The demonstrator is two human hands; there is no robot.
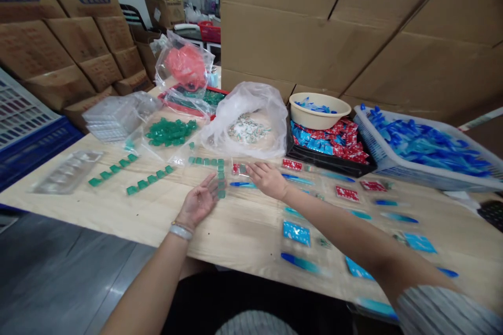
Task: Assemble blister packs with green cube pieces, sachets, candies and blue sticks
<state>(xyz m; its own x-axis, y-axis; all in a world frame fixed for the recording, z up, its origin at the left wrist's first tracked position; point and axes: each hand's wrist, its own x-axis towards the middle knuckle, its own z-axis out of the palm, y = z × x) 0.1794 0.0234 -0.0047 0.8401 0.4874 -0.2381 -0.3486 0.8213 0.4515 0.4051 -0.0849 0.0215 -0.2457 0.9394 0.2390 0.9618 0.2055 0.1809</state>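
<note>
My left hand (199, 201) lies palm up and open on the wooden table (243, 225), its fingertips beside a short column of small green blocks (220, 180). My right hand (267, 178) rests palm down with the fingers stretched toward a small red packet (238, 169) and a blue pen-like piece (241, 185). It holds nothing that I can see. More green blocks stand in rows (113, 169) to the left, and a heap of them (170, 131) lies on clear plastic further back.
Clear trays (67, 171) lie at the left. A clear bag (248, 120), a beige bowl (319, 110), a black tray of red and blue packets (334, 144) and a white basket of blue pieces (424, 149) line the back. Cardboard boxes (353, 26) stand behind.
</note>
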